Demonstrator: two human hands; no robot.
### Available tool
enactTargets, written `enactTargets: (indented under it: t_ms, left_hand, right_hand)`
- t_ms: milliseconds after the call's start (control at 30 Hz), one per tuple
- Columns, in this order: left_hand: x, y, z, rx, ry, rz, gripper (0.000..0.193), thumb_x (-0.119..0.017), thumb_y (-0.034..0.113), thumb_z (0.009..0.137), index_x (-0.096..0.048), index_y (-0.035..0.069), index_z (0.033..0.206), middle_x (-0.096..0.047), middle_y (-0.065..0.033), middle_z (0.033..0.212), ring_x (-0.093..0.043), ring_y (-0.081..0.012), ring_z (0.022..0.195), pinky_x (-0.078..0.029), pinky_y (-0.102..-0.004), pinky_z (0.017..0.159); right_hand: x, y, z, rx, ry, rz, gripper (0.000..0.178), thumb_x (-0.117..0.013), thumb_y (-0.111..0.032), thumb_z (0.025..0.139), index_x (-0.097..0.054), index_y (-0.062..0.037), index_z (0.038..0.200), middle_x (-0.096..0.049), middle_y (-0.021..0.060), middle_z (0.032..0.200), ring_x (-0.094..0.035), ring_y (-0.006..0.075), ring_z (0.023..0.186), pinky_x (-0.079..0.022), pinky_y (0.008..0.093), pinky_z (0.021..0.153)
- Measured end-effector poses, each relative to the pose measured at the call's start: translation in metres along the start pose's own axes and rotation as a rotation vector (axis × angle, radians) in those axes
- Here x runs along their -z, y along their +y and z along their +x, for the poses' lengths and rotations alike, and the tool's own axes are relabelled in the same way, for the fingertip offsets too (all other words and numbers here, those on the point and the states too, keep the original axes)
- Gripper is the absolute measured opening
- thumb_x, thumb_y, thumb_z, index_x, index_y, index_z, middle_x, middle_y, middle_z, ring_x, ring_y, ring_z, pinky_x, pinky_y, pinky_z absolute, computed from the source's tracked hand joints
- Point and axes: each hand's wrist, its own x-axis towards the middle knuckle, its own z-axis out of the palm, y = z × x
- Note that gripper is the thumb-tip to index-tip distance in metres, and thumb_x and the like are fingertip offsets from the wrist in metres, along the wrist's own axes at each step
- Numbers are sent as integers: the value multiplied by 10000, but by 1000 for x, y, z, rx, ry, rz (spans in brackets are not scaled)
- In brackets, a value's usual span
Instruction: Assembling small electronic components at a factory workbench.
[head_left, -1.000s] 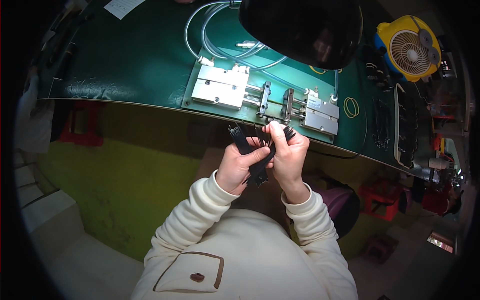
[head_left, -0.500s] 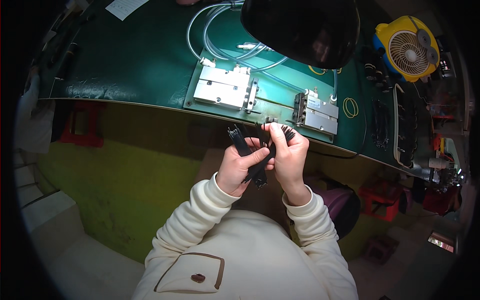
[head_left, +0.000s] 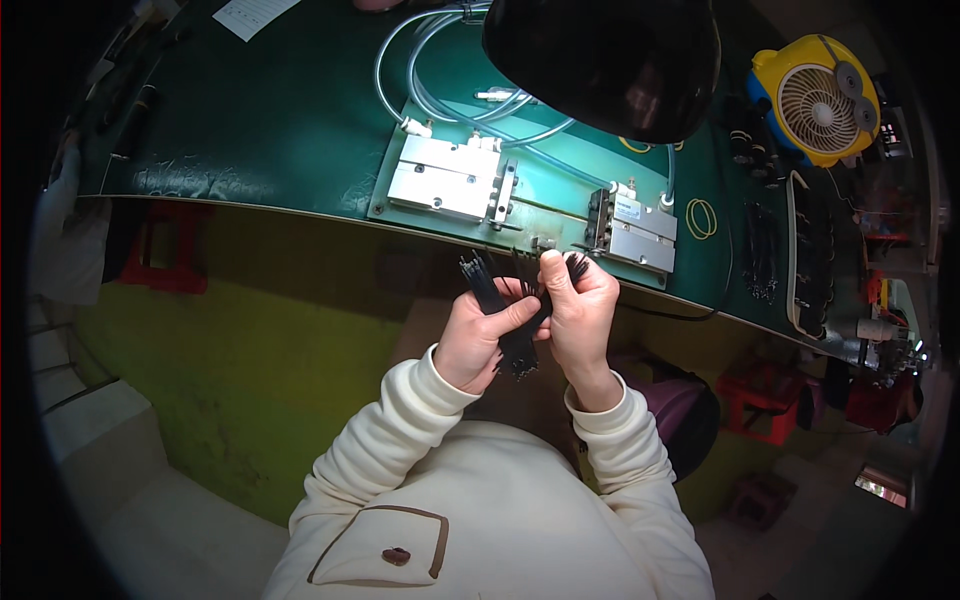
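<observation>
In front of the bench edge, my two hands meet around thin black wires with small pale ends. My left hand point(head_left: 473, 335) is closed on a thick bundle of black wires point(head_left: 484, 289), its thumb laid across them. My right hand point(head_left: 580, 310) pinches more black wires point(head_left: 577, 266) between thumb and fingers, their tips showing beside the thumb. Several loose strands fan out between the hands, and lower ends point(head_left: 520, 365) stick out below. The bundles cross, so which strands belong to which hand is partly hidden. Just beyond stands a fixture plate point(head_left: 390, 207) with metal blocks.
Two silver pneumatic cylinders point(head_left: 440, 178) point(head_left: 640, 235) sit on the plate, with clear hoses point(head_left: 412, 60) coiled behind. A black lamp shade point(head_left: 605, 65) overhangs the bench. To the right lie black wire bundles point(head_left: 762, 250), yellow rubber bands point(head_left: 701, 218), a tray point(head_left: 793, 260) and a yellow fan point(head_left: 815, 100).
The strands between my hands have shifted slightly, and a wire that slanted out below my left hand now lies in with the others. Both hands stay nearly in place.
</observation>
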Motion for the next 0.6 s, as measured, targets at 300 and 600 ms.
enactTargets:
  t_ms: [300,600]
  left_hand:
    - [-1,1,-4,13,33,1,109,-562,23,765,-504,3,854,-538,-58,770,-570,-158,666,-499,-268,610]
    - [-2,2,0,9,33,17,111,-568,17,758,-502,9,848,-533,-52,767,-571,-160,667,-502,-272,608]
  right_hand:
    - [-5,-6,-4,26,21,-87,185,-544,-149,812,-608,9,739,-521,-1,507,-392,19,347,-290,165,301]
    - [-4,-3,0,31,46,-79,201,-539,-161,814,-608,8,731,-525,5,509,-392,22,342,-288,167,297]
